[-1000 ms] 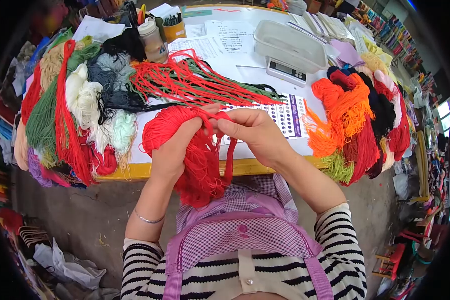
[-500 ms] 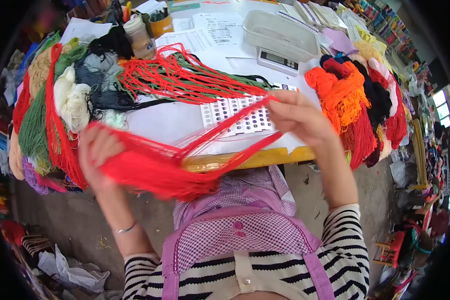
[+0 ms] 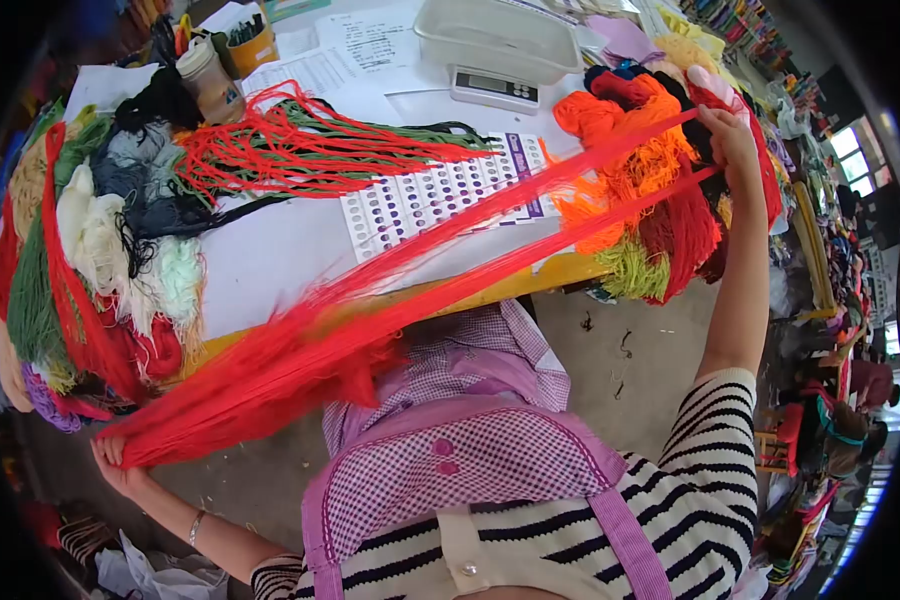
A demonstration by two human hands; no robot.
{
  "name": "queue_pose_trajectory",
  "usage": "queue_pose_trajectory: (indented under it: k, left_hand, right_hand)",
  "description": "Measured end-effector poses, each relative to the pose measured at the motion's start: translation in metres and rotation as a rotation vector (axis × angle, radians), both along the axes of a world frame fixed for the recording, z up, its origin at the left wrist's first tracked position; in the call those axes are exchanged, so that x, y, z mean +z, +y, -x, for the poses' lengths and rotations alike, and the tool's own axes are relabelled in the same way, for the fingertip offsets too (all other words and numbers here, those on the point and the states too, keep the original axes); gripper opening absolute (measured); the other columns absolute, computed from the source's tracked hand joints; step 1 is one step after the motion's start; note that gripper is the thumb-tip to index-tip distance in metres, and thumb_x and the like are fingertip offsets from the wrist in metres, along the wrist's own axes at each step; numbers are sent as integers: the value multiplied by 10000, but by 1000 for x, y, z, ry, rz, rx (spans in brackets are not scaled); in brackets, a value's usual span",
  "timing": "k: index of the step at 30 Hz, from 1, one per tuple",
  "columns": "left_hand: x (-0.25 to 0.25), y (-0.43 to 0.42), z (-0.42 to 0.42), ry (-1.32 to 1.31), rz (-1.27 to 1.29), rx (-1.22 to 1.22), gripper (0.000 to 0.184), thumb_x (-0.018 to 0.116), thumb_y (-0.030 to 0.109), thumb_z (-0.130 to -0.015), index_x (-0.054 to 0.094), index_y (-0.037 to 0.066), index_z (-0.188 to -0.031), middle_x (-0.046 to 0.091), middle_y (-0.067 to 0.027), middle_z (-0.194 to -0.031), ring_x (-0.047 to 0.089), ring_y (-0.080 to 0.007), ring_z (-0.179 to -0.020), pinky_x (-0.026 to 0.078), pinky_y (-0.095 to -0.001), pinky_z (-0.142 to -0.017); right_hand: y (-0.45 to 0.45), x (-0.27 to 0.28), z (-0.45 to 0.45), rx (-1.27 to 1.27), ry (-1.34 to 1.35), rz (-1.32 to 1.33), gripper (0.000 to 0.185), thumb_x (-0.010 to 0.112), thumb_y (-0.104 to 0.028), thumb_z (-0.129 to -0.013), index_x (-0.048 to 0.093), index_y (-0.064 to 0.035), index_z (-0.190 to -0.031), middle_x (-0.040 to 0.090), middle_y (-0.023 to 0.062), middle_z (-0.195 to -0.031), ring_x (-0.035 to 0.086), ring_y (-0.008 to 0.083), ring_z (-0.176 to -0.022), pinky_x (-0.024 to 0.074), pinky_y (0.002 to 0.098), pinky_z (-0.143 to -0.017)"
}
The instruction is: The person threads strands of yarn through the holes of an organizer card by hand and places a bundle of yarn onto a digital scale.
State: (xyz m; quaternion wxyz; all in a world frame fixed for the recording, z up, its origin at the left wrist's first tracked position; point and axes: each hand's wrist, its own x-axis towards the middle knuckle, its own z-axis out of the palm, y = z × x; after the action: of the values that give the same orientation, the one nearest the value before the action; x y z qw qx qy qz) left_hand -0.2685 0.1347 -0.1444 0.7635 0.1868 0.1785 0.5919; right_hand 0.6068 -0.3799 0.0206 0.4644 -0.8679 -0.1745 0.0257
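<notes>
A long skein of red yarn (image 3: 300, 360) is stretched diagonally across the front of the table. My left hand (image 3: 118, 465), low at the left, is closed around its thick bunched end. My right hand (image 3: 730, 135), up at the far right, grips the other end, where the skein splits into two narrow bands with a gap between. Loose strands sag near the apron. Behind the skein, red and green yarn lengths (image 3: 270, 150) lie on the table beside a white card with rows of holes (image 3: 430, 195).
Piled yarn hangs over both table ends: white (image 3: 95, 225) and green at left, orange (image 3: 650, 130) and dark red at right. Farther back stand a digital scale (image 3: 495, 88), a clear plastic tub (image 3: 500, 40), a jar (image 3: 210, 80) and written sheets. The yellow table edge (image 3: 470, 297) runs before me.
My hands have moved far apart, the left down and leftward, the right up and rightward. The red skein between them has gone from loosely bunched to drawn out long. The view has shifted slightly.
</notes>
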Motion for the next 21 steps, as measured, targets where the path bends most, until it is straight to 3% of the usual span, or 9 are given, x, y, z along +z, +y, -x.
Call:
queue_pose_trajectory:
  k: [1, 3, 4, 7, 9, 11, 13, 18, 21]
  left_hand:
    - [0, -4, 7, -4, 4, -6, 341, 447, 95, -961, 321, 141, -648, 273, 27, -546, 251, -69, -427, 266, -229, -439]
    - [11, -3, 13, 56, -29, -23, 339, 455, 102, -960, 321, 142, -651, 276, 29, -551, 235, -68, -418, 240, -229, -410]
    - [17, -2, 11, 54, -23, -33, 339, 455, 102, -960, 321, 142, -651, 276, 29, -551, 235, -68, -418, 240, -229, -410]
    - [34, -13, -3, 634, 202, 529, 353, 491, 182, -962, 338, 141, -647, 267, 37, -558, 262, -72, -442, 255, -217, -422]
    - [46, -22, -34, 568, 183, 434, 336, 499, 193, -963, 356, 137, -663, 263, 45, -556, 250, -64, -436, 245, -216, -415]
    - [54, -40, -73, 452, 159, 266, 307, 514, 213, -964, 392, 129, -695, 254, 62, -554, 225, -48, -425, 226, -213, -401]
    - [50, -50, -122, 410, 142, 95, 335, 495, 199, -973, 364, 141, -671, 254, 61, -543, 215, -37, -418, 211, -206, -397]
    - [45, -78, -242, 412, 35, -328, 339, 490, 235, -979, 381, 151, -669, 264, 76, -523, 225, -32, -409, 191, -207, -403]
    - [35, -94, -297, 683, -33, -348, 290, 551, 313, -943, 469, 141, -724, 319, 81, -546, 272, -31, -436, 233, -212, -440]
  right_hand:
    - [-13, -3, -17, -6, -4, 4, 304, 666, -349, -848, 662, -54, -920, 461, -50, -530, 366, 69, -414, 273, 259, -410]
    - [-39, -5, -48, -183, -604, 192, 404, 644, -424, -832, 677, -43, -961, 631, 52, -651, 580, 190, -568, 443, 339, -554]
    - [-61, 6, -74, -248, -650, 464, 454, 602, -489, -826, 681, -76, -999, 695, 121, -842, 655, 307, -784, 482, 408, -722]
    - [-73, 32, -59, -561, -845, 715, 444, 567, -509, -837, 686, -113, -1000, 682, 157, -915, 653, 359, -818, 480, 430, -714]
    - [-77, 58, -60, -446, -836, 729, 429, 559, -488, -863, 675, -93, -985, 664, 103, -746, 630, 253, -667, 465, 361, -604]
    - [-47, 90, -35, -23, -114, 521, 371, 562, -453, -889, 633, -89, -908, 526, -2, -611, 492, 112, -539, 381, 260, -494]
    - [3, 119, 14, 265, -143, 353, 312, 511, -398, -949, 525, -126, -798, 350, -85, -584, 331, 23, -508, 236, 220, -443]
    - [95, 241, 38, 438, -395, 533, 216, 576, -305, -918, 545, -93, -891, 494, -11, -636, 494, 79, -566, 363, 256, -477]
    - [154, 283, 32, 339, -312, -72, 146, 600, -135, -894, 611, -1, -951, 570, 29, -708, 445, 89, -514, 366, 237, -459]
